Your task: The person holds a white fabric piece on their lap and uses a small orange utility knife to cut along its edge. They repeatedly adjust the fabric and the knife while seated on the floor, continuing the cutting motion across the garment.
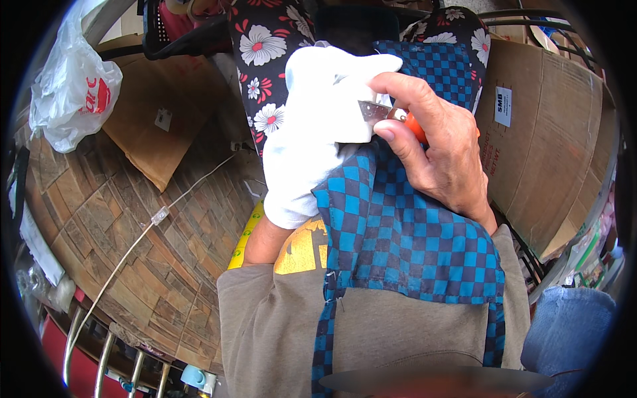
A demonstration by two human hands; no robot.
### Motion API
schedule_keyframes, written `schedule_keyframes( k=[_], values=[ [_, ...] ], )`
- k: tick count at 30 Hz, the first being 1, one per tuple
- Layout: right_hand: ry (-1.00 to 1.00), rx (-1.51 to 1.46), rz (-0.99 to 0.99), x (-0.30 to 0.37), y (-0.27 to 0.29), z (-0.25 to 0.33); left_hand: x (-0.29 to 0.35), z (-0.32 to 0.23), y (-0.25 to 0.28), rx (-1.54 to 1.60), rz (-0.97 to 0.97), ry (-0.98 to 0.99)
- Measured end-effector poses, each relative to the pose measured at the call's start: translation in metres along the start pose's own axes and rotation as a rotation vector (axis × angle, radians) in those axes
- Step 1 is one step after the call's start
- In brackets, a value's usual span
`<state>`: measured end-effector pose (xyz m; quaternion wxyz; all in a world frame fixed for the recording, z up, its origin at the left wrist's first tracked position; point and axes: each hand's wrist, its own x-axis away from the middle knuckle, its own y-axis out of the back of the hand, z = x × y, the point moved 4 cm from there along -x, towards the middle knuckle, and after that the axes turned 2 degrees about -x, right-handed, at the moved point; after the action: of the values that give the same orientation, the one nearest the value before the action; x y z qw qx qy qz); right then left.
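White fabric, like a glove or a sock, covers my left hand up to the wrist. That hand is curled in front of my lap, round something white that I cannot make out against the fabric. My right hand grips an orange-handled tool between thumb and fingers. Its short, flat metal blade points left and lies against the white thing. A blue-and-black checked apron hangs below both hands. Most of my left fingers' outlines are lost in the white.
Brown cardboard and a white plastic bag lie at the left, above a wood-patterned floor. Across it runs a pale cord with an inline switch. A large cardboard box stands close on my right, with blue denim below.
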<state>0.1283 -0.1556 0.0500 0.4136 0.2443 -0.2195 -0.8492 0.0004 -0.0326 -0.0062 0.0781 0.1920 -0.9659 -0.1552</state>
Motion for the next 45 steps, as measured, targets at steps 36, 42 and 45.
schedule_keyframes(
  k=[36, 42, 45],
  values=[
    [-0.076, -0.089, 0.079, 0.005, -0.003, 0.005, -0.02, 0.002, -0.001, -0.148, -0.012, -0.029],
    [-0.072, -0.099, 0.08, 0.006, -0.001, 0.004, -0.019, 0.001, -0.001, -0.174, -0.017, -0.034],
    [-0.101, -0.094, 0.103, 0.006, 0.0, 0.007, -0.017, -0.001, 0.0, -0.184, -0.02, -0.034]
  ],
)
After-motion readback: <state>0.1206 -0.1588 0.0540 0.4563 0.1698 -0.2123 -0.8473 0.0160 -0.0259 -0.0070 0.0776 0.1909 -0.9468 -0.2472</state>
